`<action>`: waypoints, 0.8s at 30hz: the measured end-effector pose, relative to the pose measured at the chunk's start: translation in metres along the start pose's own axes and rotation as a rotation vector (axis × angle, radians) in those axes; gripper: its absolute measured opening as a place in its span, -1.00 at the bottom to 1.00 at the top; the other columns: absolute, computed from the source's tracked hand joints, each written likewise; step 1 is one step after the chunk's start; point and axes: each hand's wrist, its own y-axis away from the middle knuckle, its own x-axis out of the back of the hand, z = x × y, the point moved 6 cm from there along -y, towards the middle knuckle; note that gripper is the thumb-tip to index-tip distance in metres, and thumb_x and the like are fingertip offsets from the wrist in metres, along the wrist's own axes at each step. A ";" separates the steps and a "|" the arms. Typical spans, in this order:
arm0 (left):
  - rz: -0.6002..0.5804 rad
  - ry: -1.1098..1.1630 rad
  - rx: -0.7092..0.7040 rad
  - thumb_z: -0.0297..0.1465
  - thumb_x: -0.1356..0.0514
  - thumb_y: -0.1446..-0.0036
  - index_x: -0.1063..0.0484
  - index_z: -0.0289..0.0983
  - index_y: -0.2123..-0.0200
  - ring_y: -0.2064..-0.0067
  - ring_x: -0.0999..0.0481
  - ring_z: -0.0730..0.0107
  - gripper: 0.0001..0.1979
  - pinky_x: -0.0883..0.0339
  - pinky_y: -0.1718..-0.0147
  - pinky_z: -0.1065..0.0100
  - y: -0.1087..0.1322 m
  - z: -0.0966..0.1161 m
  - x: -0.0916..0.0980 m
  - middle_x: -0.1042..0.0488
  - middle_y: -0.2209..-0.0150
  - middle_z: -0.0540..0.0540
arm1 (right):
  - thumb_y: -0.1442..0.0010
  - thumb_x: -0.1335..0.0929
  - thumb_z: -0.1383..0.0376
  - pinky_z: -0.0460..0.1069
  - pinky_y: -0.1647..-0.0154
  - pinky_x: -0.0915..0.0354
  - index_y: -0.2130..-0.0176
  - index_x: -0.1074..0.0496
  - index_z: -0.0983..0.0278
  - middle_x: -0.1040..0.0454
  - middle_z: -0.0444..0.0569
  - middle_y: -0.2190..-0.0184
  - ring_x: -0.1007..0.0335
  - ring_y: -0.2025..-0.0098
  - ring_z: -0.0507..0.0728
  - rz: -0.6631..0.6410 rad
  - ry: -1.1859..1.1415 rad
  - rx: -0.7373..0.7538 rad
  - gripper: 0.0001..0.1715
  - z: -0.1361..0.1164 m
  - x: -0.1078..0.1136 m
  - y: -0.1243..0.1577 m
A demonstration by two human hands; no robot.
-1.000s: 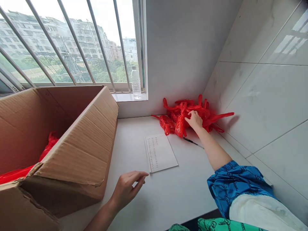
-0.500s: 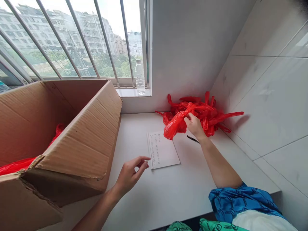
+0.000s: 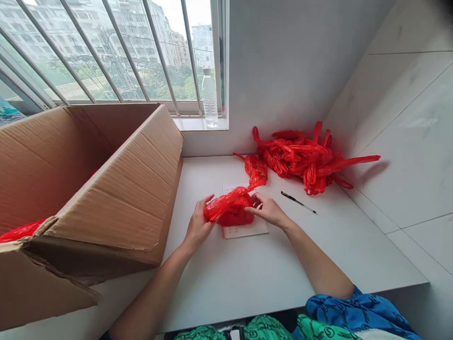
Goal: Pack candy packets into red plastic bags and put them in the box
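Observation:
A tied red plastic bag is between my two hands, over a notebook with handwriting on its page. My left hand grips the bag's left end, thumb and fingers around it. At the bag's right side, my right hand has its fingers against the plastic; some fingertips are hidden behind it. What the bag contains cannot be made out. A smaller red bag lies just beyond, next to a heap of red plastic bags against the wall. A black pen rests right of the notebook.
A large open cardboard box stands on the left, with red plastic inside. On the sill of the barred window is a clear water bottle. The white counter meets a tiled wall on the right.
My right hand has brought the red bag from the heap toward me, over the notebook. My left hand has moved up and taken hold of its left end. The view has tilted down slightly.

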 end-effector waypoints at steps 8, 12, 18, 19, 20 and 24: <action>-0.029 0.302 0.251 -0.09 -0.02 -0.28 -0.51 -0.35 0.11 0.09 -0.52 0.10 -0.52 -0.41 0.08 0.14 -0.023 -0.008 -0.013 -0.57 0.17 -0.19 | -0.13 -0.27 0.38 0.04 0.10 -0.45 0.03 -0.37 0.20 -0.47 -0.01 0.03 -0.47 0.07 0.11 0.108 -0.170 0.084 -0.62 -0.002 0.011 -0.007; -0.112 0.296 0.218 -0.14 -0.21 -0.12 -0.40 -0.31 -0.10 -0.10 -0.45 0.02 -0.47 -0.39 -0.01 0.13 -0.023 -0.012 -0.006 -0.44 -0.12 -0.26 | -0.10 -0.36 0.32 0.06 0.09 -0.45 0.05 -0.36 0.21 -0.46 0.02 0.01 -0.46 0.05 0.13 0.059 -0.062 0.013 -0.63 0.002 0.018 -0.002; -0.258 0.339 0.065 -0.18 -0.14 -0.22 -0.25 -0.18 -0.26 -0.13 -0.43 0.10 -0.44 -0.37 -0.02 0.21 -0.014 0.017 0.001 -0.44 -0.13 -0.21 | -0.22 -0.36 0.12 0.03 0.32 -0.36 0.33 -0.33 0.18 -0.46 -0.11 0.34 -0.41 0.35 0.10 0.240 0.168 0.048 -0.80 -0.013 0.019 0.003; -0.288 0.312 0.087 -0.16 -0.12 -0.25 -0.31 -0.19 -0.22 -0.03 -0.49 0.16 -0.49 -0.38 0.03 0.25 -0.013 0.018 -0.004 -0.51 -0.02 -0.18 | -0.24 -0.34 0.15 0.02 0.33 -0.35 0.35 -0.33 0.18 -0.45 -0.11 0.36 -0.40 0.36 0.11 0.229 0.193 0.075 -0.82 -0.016 0.013 0.002; -0.315 0.292 0.118 -0.13 -0.10 -0.27 -0.36 -0.20 -0.19 0.08 -0.52 0.21 -0.52 -0.39 0.10 0.28 -0.013 0.017 -0.009 -0.55 0.10 -0.14 | -0.25 -0.33 0.17 0.03 0.32 -0.34 0.34 -0.35 0.17 -0.46 -0.09 0.35 -0.40 0.33 0.13 0.208 0.224 0.103 -0.85 -0.019 0.006 0.002; -0.363 0.345 0.223 -0.04 0.01 -0.32 -0.40 -0.28 -0.13 0.32 -0.49 0.33 -0.46 -0.39 0.28 0.35 -0.013 0.006 -0.023 -0.50 0.40 -0.06 | -0.22 -0.35 0.25 0.09 0.20 -0.34 0.23 -0.41 0.16 -0.49 -0.02 0.23 -0.39 0.16 0.23 0.164 0.408 0.189 -0.93 -0.024 -0.015 0.003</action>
